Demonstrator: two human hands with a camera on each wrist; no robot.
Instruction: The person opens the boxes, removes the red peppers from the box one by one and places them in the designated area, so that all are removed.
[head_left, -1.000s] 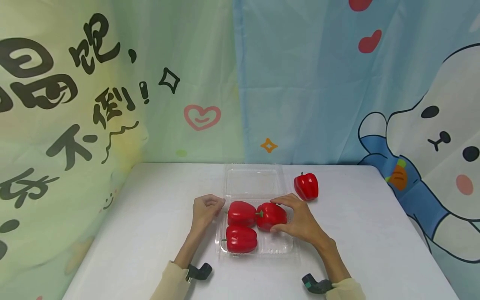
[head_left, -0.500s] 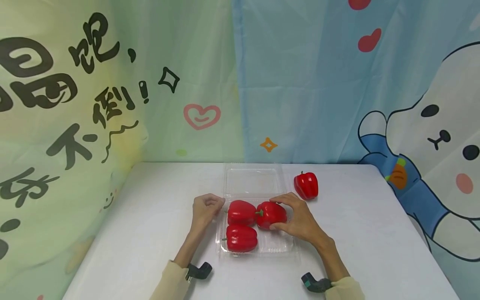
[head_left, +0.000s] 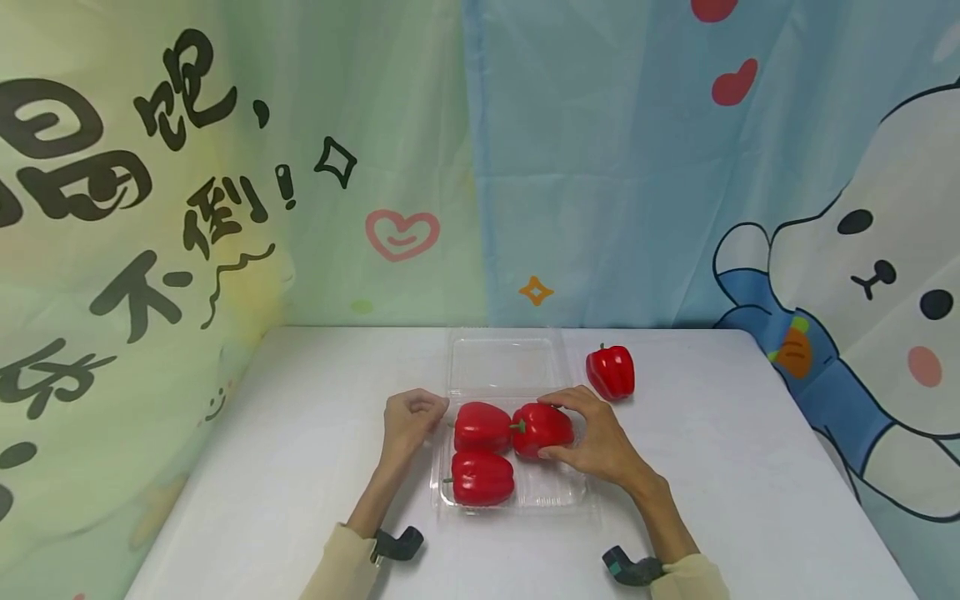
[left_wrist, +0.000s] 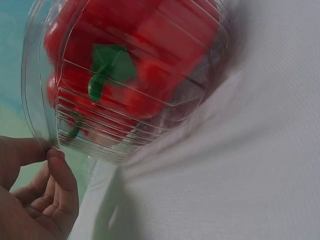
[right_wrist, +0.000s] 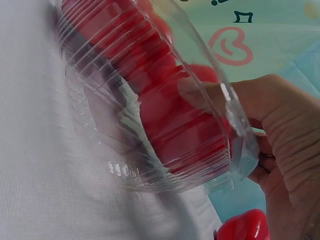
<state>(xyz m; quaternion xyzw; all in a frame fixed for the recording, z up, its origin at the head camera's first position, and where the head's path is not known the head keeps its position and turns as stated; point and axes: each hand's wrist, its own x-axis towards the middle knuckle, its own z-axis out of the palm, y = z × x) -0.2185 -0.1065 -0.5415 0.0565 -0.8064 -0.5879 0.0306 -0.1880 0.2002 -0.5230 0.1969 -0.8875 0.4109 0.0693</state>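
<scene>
Head view: clear plastic clamshell box (head_left: 551,495) sits on the white-covered table (head_left: 750,467), its clear hinged lid (head_left: 507,367) laid back on the far side. Three glossy red bell peppers with green stems are in the base: rear-left pepper (head_left: 482,427), front-left pepper (head_left: 482,479), rear-right pepper (head_left: 544,432). Front-right space has nothing in it. Fourth one, the loose red bell pepper (head_left: 611,373), is on the table just past the box's far right, outside it.

Right hand (head_left: 600,440): thumb and fingers moderately spread around the rear-right pepper, thumb on the near side, fingertips at the far side. That pepper's stem points left, at the rear-left one. Right wrist view shows the thumb inside the wall. Left hand (head_left: 411,425): thumb and index nearly closed, pinching the box rim by the rear-left corner; other fingers curled; no pepper in it.

Step in hand, my read: seating the third pepper while the left steadies the box. Can't tell from these whether it bears fully on the base.

Next move calls for a clean release: spread the right fingers, lift clear of the wall without dragging the pepper or rim, left pinch kept light.
</scene>
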